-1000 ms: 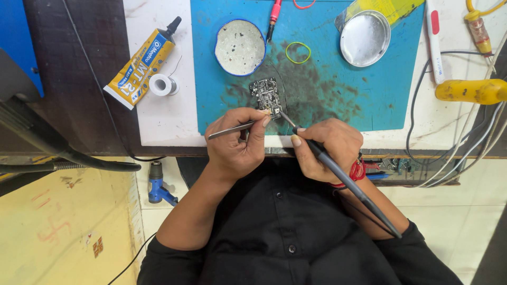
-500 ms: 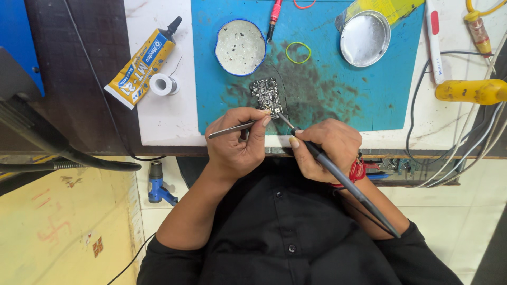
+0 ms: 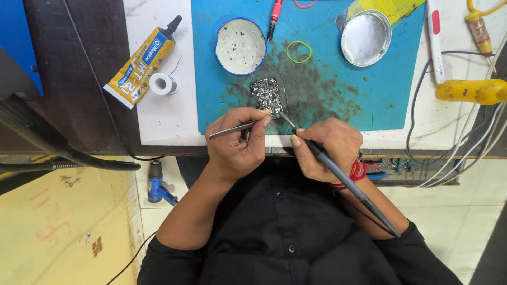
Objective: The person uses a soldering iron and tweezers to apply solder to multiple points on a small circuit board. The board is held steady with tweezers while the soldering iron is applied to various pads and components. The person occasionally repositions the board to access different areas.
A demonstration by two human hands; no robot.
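Left hand (image 3: 237,145) grips metal tweezers (image 3: 235,128); right hand (image 3: 325,148) grips a soldering iron (image 3: 338,171), both tips meeting at the near edge of the circuit board (image 3: 266,94) on the blue mat (image 3: 338,100). Board work appears under way, unfinished. Beyond: solder spool (image 3: 161,83), glue tube (image 3: 140,60), round tin (image 3: 240,46), metal lid (image 3: 365,38). Nothing obstructs the surface.

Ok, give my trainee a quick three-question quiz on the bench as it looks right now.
1. True or false: the left hand pinches metal tweezers.
2. What does the soldering iron in the right hand point at?
A. the round tin lid
B. the small circuit board
C. the yellow glue tube
3. What colour is the mat under the board?

Key: 1 true; 2 B; 3 blue.
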